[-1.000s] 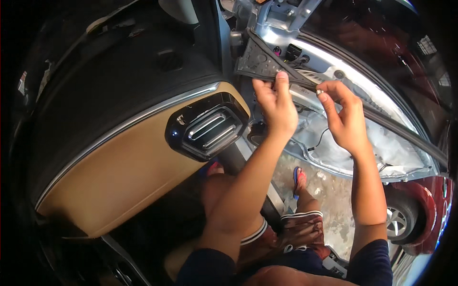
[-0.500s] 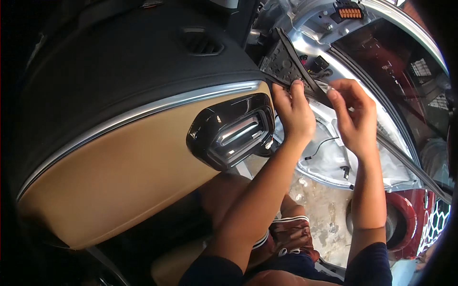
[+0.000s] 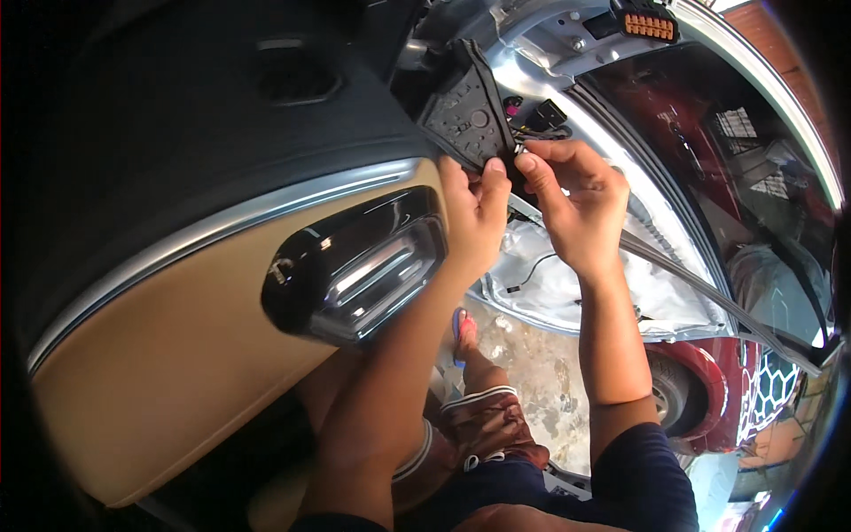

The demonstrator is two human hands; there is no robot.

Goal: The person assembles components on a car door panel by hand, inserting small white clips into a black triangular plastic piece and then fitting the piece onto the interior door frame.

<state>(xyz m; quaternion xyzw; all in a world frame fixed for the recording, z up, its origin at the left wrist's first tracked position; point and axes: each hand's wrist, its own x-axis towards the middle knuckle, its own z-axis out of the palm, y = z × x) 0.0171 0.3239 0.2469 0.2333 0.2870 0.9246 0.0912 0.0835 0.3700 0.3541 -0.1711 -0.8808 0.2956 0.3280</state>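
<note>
trim panel, black, up by stripped door; left hand pinches its lower edge, right hand pinches small shiny piece at its right edge. likely aligning that piece; next calls for steady left grip.

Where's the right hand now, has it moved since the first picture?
Yes, the right hand moved left: its fingertips were below and right of the black plug, now below and left.

One black triangular panel, two hands at it, one orange-faced connector upper right, one vent lower left
</note>
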